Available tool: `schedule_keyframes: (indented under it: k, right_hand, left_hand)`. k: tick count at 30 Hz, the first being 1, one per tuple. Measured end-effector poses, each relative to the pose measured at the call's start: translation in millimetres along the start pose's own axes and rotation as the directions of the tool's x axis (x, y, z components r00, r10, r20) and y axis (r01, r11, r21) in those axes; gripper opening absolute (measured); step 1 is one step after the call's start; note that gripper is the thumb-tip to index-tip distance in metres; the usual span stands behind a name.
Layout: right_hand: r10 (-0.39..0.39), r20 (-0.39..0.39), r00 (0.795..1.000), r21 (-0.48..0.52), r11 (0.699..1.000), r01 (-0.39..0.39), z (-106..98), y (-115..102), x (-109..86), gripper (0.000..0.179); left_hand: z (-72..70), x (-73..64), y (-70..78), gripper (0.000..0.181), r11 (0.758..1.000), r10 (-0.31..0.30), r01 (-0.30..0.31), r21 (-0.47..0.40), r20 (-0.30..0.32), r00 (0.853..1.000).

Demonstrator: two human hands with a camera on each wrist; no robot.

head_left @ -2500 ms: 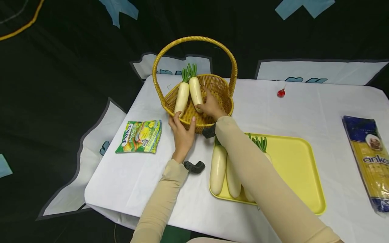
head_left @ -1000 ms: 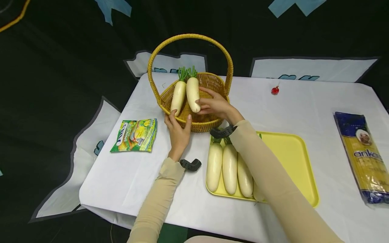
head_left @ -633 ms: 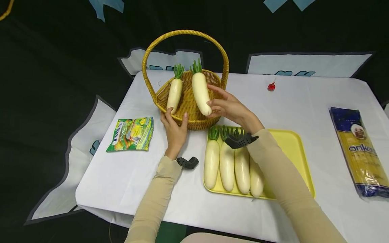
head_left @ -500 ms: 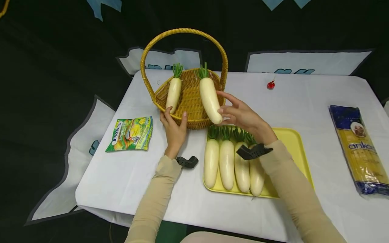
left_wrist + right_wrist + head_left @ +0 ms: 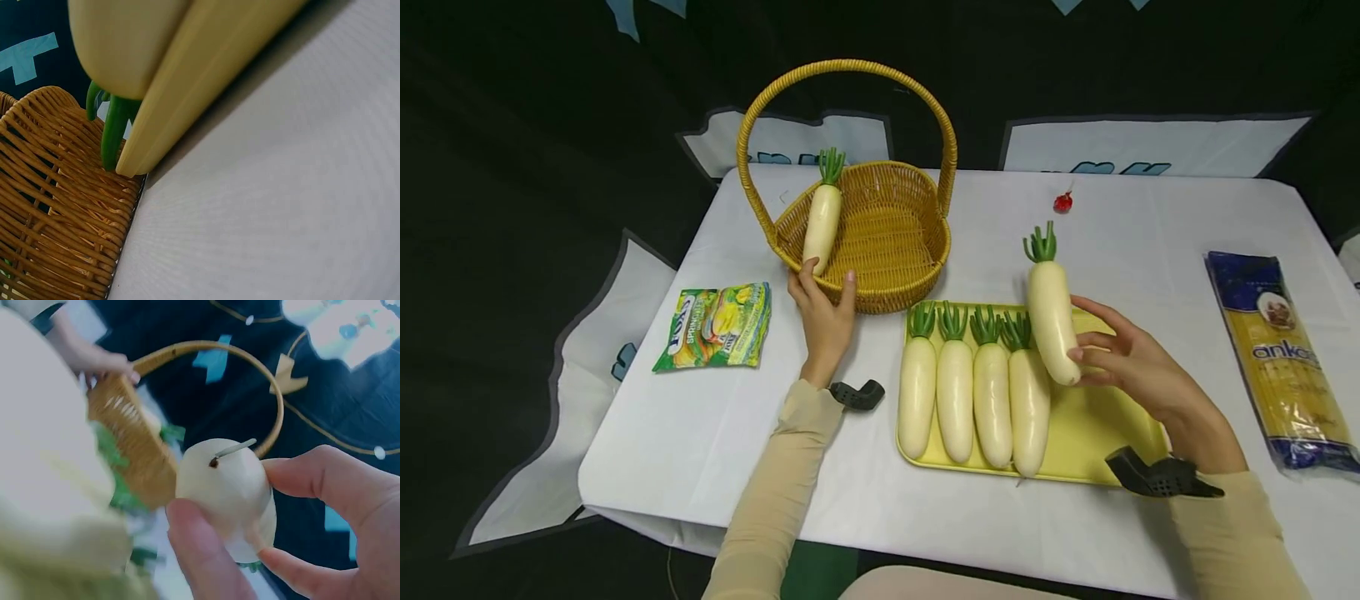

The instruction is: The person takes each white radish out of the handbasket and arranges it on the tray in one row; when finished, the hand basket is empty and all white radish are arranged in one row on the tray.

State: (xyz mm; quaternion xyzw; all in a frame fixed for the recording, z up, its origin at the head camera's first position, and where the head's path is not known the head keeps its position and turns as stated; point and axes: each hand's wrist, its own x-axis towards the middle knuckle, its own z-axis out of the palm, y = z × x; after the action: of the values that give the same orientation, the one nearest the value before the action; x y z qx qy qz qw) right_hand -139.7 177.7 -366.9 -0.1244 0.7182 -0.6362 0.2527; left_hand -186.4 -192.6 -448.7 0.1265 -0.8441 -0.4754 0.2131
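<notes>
In the head view my right hand (image 5: 1153,383) pinches a white daikon radish (image 5: 1051,321) near its lower end, green stalks up, above the yellow tray (image 5: 1086,437). Up close in the right wrist view, the thumb and fingers hold the daikon's root end (image 5: 228,484). My left hand (image 5: 826,325) grips the near left rim of the wicker basket (image 5: 887,258). One daikon (image 5: 823,225) leans inside the basket's left side. Several daikons (image 5: 955,400) lie side by side in the tray's left part. The left wrist view shows the basket's wall (image 5: 62,194) and the tray's edge (image 5: 200,81).
A green candy bag (image 5: 715,327) lies left of the basket. A red wrapped candy (image 5: 1063,202) sits near the table's back edge. The yellow and blue pasta packet (image 5: 1281,358) lies at the right. Beneath everything is a white tablecloth (image 5: 700,467).
My right hand has lifted a daikon out of the basket and carried it right to above the tray. One of the two daikons stays in the basket. My left hand has stayed on the rim.
</notes>
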Motion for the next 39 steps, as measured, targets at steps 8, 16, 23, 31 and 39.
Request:
schedule_keyframes:
  k: [8,16,23,31,39]
  right_hand:
    - [0.067,-0.051,0.996,-0.110,0.991,-0.072,-1,35,-47.4,0.066]
    - [0.203,-0.088,0.975,-0.188,0.958,-0.217,19,42,-60.9,0.072]
    - [0.199,-0.130,0.971,-0.415,0.879,-0.236,24,34,-61.6,0.075]
    - [0.116,-0.199,0.973,-0.581,0.786,-0.213,25,27,-57.7,0.059]
    - [0.051,-0.220,0.974,-0.592,0.787,-0.175,24,25,-57.5,0.050]
  left_hand:
    - [-2.3,0.8,0.1,0.066,1.000,-0.012,0.012,0.006,-0.008,1.000]
    - [-1.6,1.8,-1.1,0.067,1.000,-0.006,0.006,0.001,-0.016,1.000]
    - [1.2,-0.4,-2.6,0.067,1.000,-0.003,0.003,-0.001,-0.008,1.000]
    - [0.4,0.2,-2.4,0.067,1.000,-0.001,0.001,-0.001,-0.006,1.000]
    - [0.0,0.4,-1.7,0.066,1.000,0.004,-0.004,0.011,-0.017,1.000]
